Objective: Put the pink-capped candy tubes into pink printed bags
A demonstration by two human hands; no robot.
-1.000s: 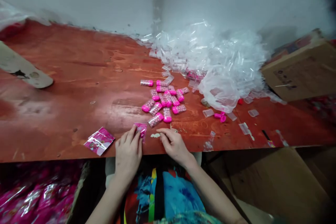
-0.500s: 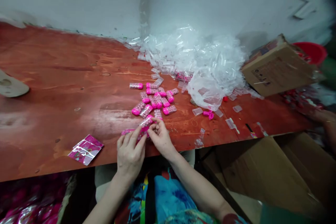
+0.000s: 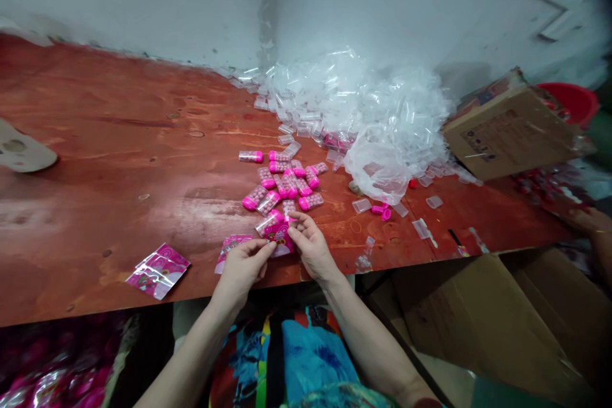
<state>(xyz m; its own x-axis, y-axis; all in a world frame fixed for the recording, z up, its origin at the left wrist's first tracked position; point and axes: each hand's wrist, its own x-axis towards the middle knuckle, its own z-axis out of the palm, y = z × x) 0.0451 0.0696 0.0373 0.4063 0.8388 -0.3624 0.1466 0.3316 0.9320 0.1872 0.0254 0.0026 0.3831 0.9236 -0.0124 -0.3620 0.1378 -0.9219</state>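
Packet [image 3: 282,237], pink with printed artwork, hung between both hands just above the near edge of the red table [image 3: 201,204]. Its lower left was pinched between thumb and finger of the left hand [image 3: 245,261], and its upper right was clamped in the fingertips of the right hand [image 3: 313,248]; the hands themselves were apart. Fingers covered parts of its face, and the lettering on it was too small and blurred to read. Directly behind it lay a loose cluster of bead-filled tubes [image 3: 288,185] with pink caps, the nearest one partly hidden by the packet. Other pink packets [image 3: 232,245] lay beside the left hand, partly covered by it, and a fanned stack [image 3: 160,272] lay further left, its print lost in glare. Clear plastic containers [image 3: 329,92] were heaped against the wall [image 3: 167,6], too tangled to tell one from another, with a crumpled plastic bag [image 3: 380,169] in front. Near the bag lay small pink pieces [image 3: 382,211]. A tilted cardboard box [image 3: 511,134] bore a row of dark symbols and print that could not be made out; it partly hid a red basin [image 3: 576,102]. At the right edge, another person's hand [image 3: 590,220] was blurred and cut off. Shiny pink bags [image 3: 57,382] at lower left ran out of view.
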